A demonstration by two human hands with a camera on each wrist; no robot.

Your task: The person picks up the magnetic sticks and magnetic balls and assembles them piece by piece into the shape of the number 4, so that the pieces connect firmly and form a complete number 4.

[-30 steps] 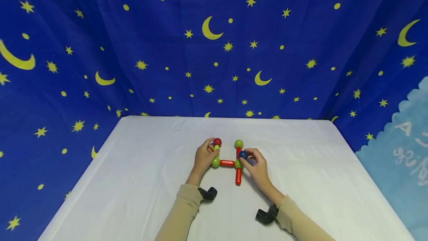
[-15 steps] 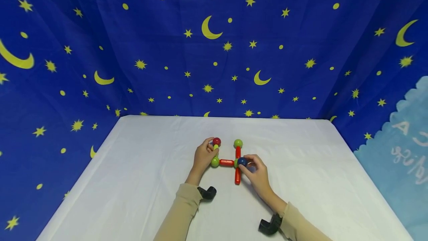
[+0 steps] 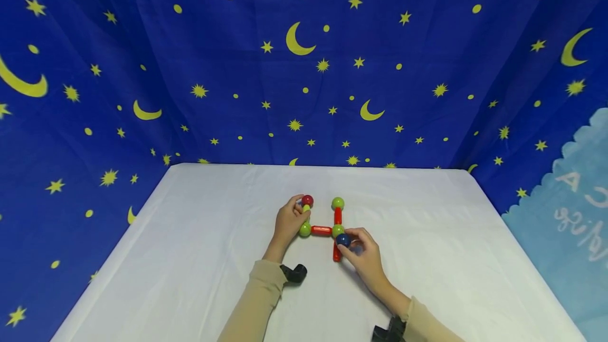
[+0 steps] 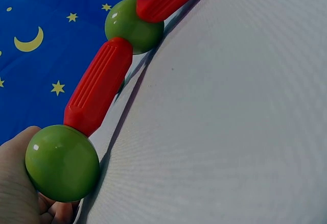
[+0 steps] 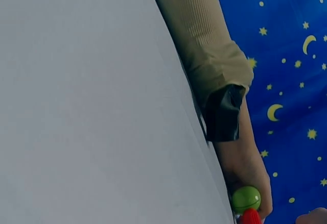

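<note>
In the head view my left hand (image 3: 287,223) grips a yellow-green rod (image 3: 306,208), which has a red ball (image 3: 307,201) at its far end and a green ball (image 3: 305,229) at its near end. A red rod (image 3: 321,230) runs from there to a second green ball (image 3: 338,230). From that ball one red rod (image 3: 338,216) leads away to a third green ball (image 3: 338,202), and another red rod (image 3: 336,253) points toward me. My right hand (image 3: 368,257) pinches a dark blue ball (image 3: 343,240) above this near rod, partly covering it. Whether they touch is unclear.
A white cloth (image 3: 214,215) covers the table. Behind it hangs a blue curtain (image 3: 247,67) with yellow moons and stars. At the right is a light blue panel (image 3: 575,215) with white lettering. Each wrist carries a black camera mount (image 3: 295,273).
My right hand has moved the blue ball toward me, from beside the far red rod, past the middle green ball, to above the near red rod. My left hand has kept its grip.
</note>
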